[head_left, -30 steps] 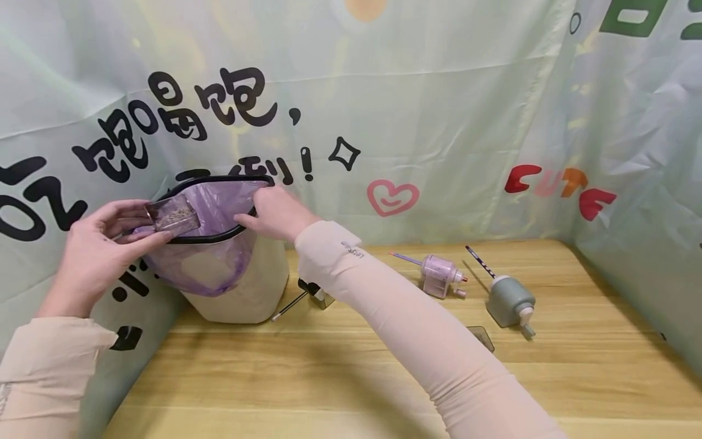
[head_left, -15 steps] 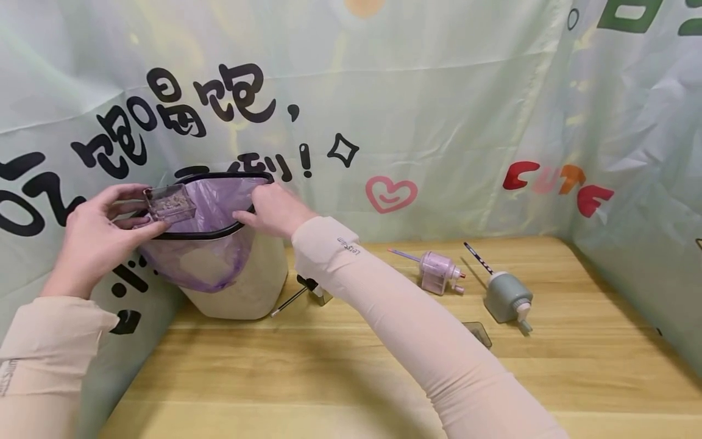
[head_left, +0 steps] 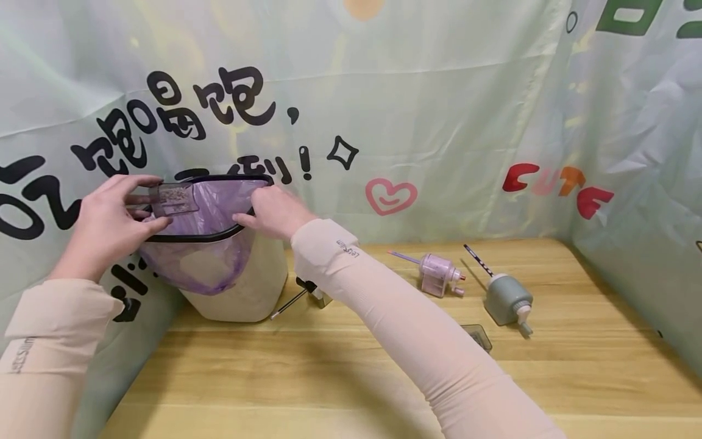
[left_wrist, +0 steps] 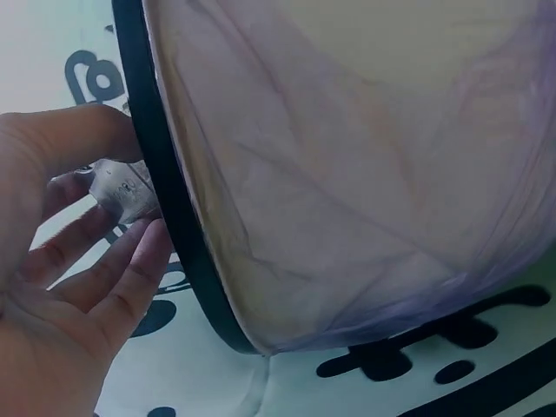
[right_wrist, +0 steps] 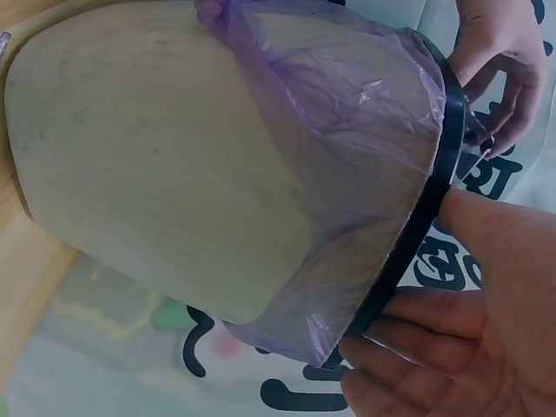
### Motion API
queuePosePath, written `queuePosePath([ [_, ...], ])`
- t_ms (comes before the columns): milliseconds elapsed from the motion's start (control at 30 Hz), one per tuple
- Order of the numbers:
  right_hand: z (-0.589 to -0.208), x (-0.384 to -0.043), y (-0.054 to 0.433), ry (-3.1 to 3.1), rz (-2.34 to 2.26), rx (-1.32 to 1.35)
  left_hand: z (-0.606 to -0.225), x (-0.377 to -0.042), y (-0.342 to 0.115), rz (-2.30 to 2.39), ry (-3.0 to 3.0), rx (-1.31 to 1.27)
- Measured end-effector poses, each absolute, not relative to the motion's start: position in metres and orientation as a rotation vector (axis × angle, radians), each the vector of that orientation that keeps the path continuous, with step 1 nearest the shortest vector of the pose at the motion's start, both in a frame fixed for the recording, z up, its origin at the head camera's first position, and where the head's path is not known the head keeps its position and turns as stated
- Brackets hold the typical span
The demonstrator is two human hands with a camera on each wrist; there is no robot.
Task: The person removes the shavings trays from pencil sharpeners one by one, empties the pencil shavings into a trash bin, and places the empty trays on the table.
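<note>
My left hand (head_left: 112, 222) pinches a small see-through shavings drawer (head_left: 177, 200) between thumb and fingers. Pale pencil shavings show inside it, and it is held tilted over the mouth of the trash bin (head_left: 258, 286). In the left wrist view the bin's black rim hides part of the drawer (left_wrist: 126, 189). A purple bag (head_left: 219, 201) lines the bin and folds down over its outside. My right hand (head_left: 280, 210) grips the bin's rim on the right side, thumb and fingers on either side of it in the right wrist view.
On the wooden table (head_left: 263, 378) lie a pink pencil sharpener (head_left: 439, 273) and a grey one (head_left: 506, 299), each with a pencil in it. Another clear drawer (head_left: 478, 336) lies near them. A black-topped sharpener (head_left: 318, 296) is partly behind my right sleeve. Printed cloth hangs behind.
My left hand has turned and shifted slightly up and right, tipping the drawer further over the bin. My right hand stays on the rim.
</note>
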State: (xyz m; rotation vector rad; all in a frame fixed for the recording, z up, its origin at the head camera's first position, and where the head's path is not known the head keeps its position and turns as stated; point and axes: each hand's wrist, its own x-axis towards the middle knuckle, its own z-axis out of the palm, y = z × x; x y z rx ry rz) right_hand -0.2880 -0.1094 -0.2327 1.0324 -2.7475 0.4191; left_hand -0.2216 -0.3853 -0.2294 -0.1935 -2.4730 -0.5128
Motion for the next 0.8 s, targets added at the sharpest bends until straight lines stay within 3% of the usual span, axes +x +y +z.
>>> queuePosePath([
  [800,-0.232,-0.283,-0.100,-2.784,0.380,0.971,-0.219,-0.236,-0.365,-0.088,-2.431,-0.479],
])
